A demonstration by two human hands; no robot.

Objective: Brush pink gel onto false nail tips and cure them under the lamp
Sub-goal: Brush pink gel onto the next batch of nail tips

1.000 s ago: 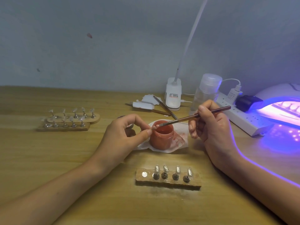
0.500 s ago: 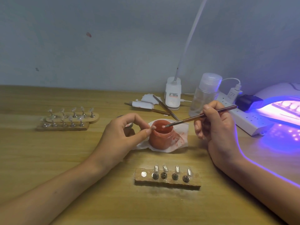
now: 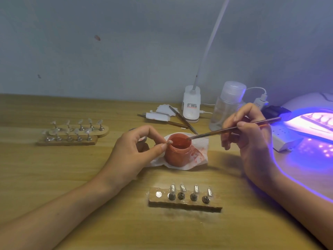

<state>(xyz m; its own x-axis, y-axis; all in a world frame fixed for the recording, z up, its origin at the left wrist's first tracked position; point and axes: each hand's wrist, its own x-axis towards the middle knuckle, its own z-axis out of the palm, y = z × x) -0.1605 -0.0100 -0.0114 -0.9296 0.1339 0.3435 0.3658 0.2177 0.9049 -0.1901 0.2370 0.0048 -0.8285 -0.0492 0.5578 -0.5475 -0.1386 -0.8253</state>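
An open jar of pink gel [image 3: 177, 154] stands on a stained white tissue [image 3: 199, 152] at the table's middle. My right hand [image 3: 250, 139] grips a thin brush [image 3: 232, 128], whose tip reaches over the jar's far rim. My left hand [image 3: 133, 152] pinches a small nail tip [image 3: 169, 142] between thumb and forefinger, just left of the jar's rim. In front of the jar lies a wooden holder [image 3: 183, 202] with several metal stands. The curing lamp [image 3: 310, 121] glows violet at the far right.
Two wooden holders [image 3: 72, 131] with several clear nail tips sit at the left. Behind the jar lie spare brushes [image 3: 182, 119], white pads, a desk lamp base [image 3: 191, 105], a clear pump bottle [image 3: 228, 105] and a white power strip [image 3: 282, 139].
The brush has left the nail tip and swung right; its tip now sits over the gel jar. My left hand keeps the nail tip at the jar's left rim.
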